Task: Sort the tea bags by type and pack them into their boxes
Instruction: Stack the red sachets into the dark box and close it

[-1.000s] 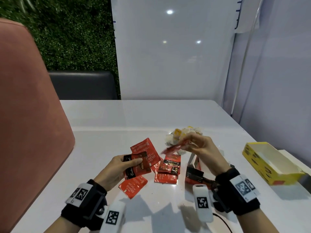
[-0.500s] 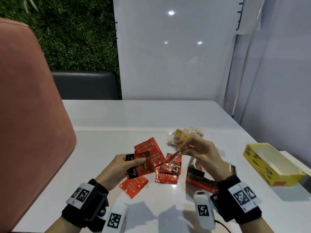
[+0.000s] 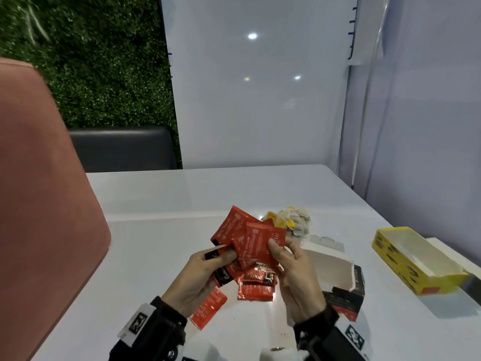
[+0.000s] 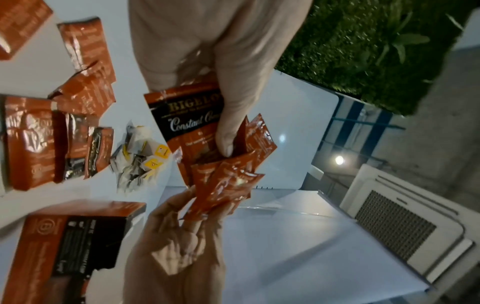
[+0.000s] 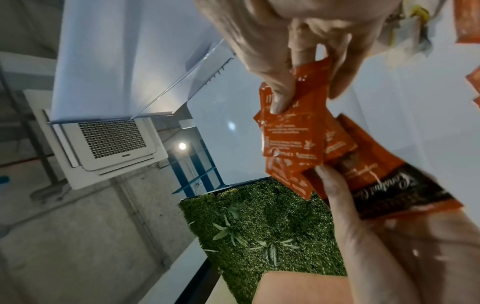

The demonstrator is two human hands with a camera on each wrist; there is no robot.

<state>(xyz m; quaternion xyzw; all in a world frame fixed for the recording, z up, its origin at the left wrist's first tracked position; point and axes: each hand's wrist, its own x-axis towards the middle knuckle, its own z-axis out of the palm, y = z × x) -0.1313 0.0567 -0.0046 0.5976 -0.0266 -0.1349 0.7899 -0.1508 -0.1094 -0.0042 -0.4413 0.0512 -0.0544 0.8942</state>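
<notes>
My left hand point(image 3: 221, 256) grips a fan of red tea bag packets point(image 3: 233, 227) above the table, thumb on a black-banded one point(image 4: 197, 123). Pinched by my right hand point(image 3: 278, 248), another red packet point(image 3: 256, 243) lies against that fan; thumb and fingers hold its edge point(image 5: 293, 139). Several loose red packets point(image 3: 255, 290) lie on the table below the hands. A pile of white tea bags with yellow tags point(image 3: 294, 221) sits just behind. The open red-and-black box point(image 3: 341, 285) lies to the right of my right hand. Farther right stands the open yellow box point(image 3: 416, 264).
A pink chair back point(image 3: 44, 204) fills the left side, close to the white table point(image 3: 182, 204). A dark bench point(image 3: 122, 147) and a white panel stand beyond the far edge. A wall runs along the right side of the table.
My right hand has carried a red packet leftward from near the yellow-tag pile to the fan in my left hand. Both hands now meet, slightly higher above the loose packets.
</notes>
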